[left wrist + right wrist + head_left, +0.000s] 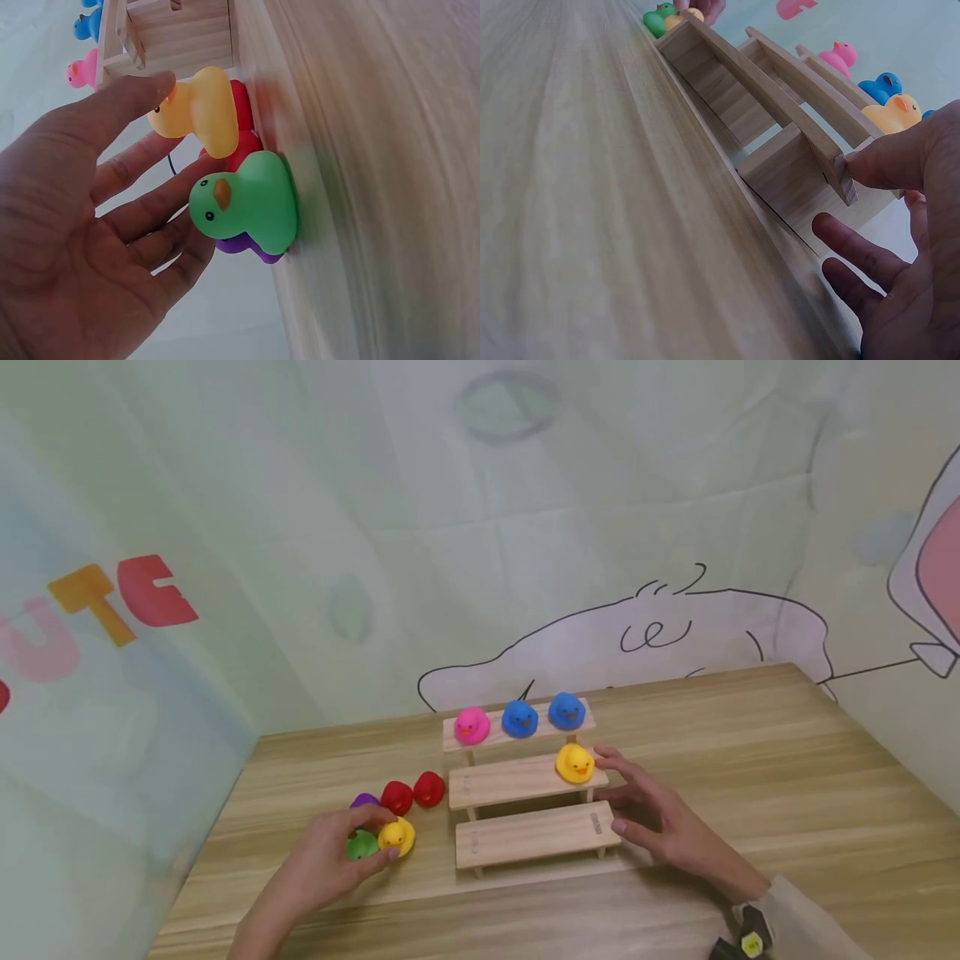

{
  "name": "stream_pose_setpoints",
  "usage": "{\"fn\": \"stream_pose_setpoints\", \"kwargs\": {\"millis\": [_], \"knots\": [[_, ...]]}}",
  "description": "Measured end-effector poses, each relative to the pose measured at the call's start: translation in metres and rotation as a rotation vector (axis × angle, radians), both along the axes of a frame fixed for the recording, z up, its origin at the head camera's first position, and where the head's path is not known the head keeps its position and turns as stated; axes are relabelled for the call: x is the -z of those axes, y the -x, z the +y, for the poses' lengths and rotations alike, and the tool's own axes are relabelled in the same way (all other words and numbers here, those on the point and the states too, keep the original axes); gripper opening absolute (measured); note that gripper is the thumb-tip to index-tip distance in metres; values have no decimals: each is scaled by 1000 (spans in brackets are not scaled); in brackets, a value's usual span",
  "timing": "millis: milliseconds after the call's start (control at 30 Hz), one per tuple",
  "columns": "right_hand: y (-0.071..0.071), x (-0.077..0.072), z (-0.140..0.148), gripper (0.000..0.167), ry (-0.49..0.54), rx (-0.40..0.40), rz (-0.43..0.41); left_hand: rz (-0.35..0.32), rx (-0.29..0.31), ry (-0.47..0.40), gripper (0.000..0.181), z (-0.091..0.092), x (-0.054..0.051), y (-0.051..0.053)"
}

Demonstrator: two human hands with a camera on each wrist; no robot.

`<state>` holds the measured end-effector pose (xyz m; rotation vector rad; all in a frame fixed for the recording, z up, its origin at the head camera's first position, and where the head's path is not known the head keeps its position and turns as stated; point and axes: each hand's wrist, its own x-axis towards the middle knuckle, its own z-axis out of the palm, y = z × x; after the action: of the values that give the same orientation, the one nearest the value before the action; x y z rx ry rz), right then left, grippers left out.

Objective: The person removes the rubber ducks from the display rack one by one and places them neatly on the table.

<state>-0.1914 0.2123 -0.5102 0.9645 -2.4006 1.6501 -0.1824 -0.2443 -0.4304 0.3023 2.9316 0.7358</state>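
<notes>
Between its thumb and index finger, my left hand (326, 860) pinches a yellow rubber duck (206, 112). In the left wrist view that duck is lifted off the tabletop. A green rubber duck (251, 202) sits on the table right beside the left fingers, and part of a purple duck (365, 800) shows behind it. My right hand (667, 818) rests at the right end of a three-step wooden stand (525, 839). Its thumb touches the end of the lowest step in the right wrist view, with the other fingers loosely extended. Another yellow duck (575, 764) sits on the middle step.
On the top step stand a pink duck (472, 726) and two blue ducks (520, 719). Two red ducks (413, 794) sit on the wooden table (765, 752), left of the stand. A printed cloth (420, 527) hangs behind the table.
</notes>
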Motion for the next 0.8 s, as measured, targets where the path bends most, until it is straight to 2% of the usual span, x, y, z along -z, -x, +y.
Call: {"fn": "stream_pose_setpoints", "kwargs": {"millis": [367, 567, 800], "knots": [[-1, 0, -1, 78, -14, 25, -48, 10, 9, 8, 38, -3, 8, 2], [-2, 0, -1, 77, -16, 29, -47, 26, 23, 2, 38, -3, 10, 2], [-1, 0, 0, 75, -24, 23, -17, 24, 9, 7, 39, -1, 10, 2]]}}
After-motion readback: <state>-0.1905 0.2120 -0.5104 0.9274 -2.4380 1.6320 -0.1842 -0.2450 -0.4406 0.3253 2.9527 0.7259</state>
